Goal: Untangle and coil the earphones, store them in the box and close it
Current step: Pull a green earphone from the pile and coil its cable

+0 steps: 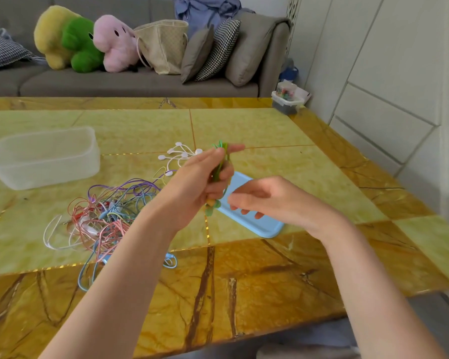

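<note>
Green earphones (220, 167) sit coiled in my left grip (205, 177), fingers clamped round them; my right grip (259, 198) hovers beside, fingers relaxed apart.

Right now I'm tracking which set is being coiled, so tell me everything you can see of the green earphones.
The green earphones are a thin, glossy green cable gathered into a narrow upright bundle, raised above the table. The left hand grips the bundle, fingers curled round its middle. Loops stick out above the fingertips, and small green and yellowish end pieces hang below the palm. The right hand hovers close beside them, fingers loosely bent, apparently not touching. Behind and below lies the blue lid.
</note>
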A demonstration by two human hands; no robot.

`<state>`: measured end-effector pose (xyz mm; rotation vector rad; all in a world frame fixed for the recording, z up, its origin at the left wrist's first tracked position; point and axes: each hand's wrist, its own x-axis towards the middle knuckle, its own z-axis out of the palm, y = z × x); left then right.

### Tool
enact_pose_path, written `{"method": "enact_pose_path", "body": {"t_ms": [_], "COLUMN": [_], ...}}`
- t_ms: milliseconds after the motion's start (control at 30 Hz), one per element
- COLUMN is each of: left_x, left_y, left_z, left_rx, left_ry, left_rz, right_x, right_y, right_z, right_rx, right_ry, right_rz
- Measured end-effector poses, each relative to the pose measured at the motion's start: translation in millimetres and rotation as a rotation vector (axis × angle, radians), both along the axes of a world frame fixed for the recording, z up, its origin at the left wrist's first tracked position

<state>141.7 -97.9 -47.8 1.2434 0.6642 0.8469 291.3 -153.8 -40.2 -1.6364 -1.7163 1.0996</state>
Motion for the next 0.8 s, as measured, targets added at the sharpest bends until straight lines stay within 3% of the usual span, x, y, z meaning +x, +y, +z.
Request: {"method": "enact_pose_path", "body": {"t_ms": [133,233,433,667,800], "left_x": [-6,-6,-2,-2,-6], "left_y": [-3,-6,-11,-9,-8], "left_z": [3,4,4,4,4], "left_rx": [0.070,0.095,0.130,0.130,0.150], "left_ry": [0.231,0.344,0.530,0.578,0.588], "left_rz": [-0.164,-0.224,-0.337,-0.377,-0.380], "right_x": [25,29,14,13,12], "right_y": [-1,-1,0,0,1], "right_z": [9,13,7,4,4], "right_rx": [0.261,0.464,0.428,0.280,0.228], "right_ry": [0.116,0.145,-0.112,-0.114,-0.012], "right_rz": [-0.287,-0.245,0.063,0.069,0.052]}}
